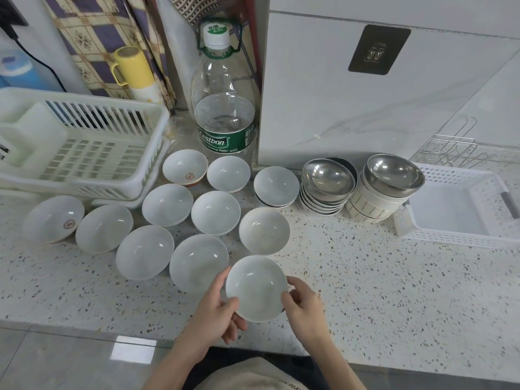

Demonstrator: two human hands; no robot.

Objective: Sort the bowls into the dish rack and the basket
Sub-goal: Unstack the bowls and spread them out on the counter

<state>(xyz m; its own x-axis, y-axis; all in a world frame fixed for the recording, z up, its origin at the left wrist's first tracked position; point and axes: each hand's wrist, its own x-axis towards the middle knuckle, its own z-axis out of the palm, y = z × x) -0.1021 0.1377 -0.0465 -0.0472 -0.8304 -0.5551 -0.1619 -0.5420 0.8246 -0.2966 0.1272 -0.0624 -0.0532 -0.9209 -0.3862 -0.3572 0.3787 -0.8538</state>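
Both hands hold one white ceramic bowl just above the counter's front edge. My left hand grips its left rim and my right hand grips its right rim. Several more white bowls lie spread across the counter to the left and behind. A stack of steel bowls and a steel bowl on striped ceramic ones stand at the back right. The white dish rack sits far left. The white perforated basket sits far right.
A large water bottle stands behind the bowls beside a white tiled wall corner. A yellow mug sits behind the rack. A wire rack lies behind the basket. The speckled counter runs bare at front right.
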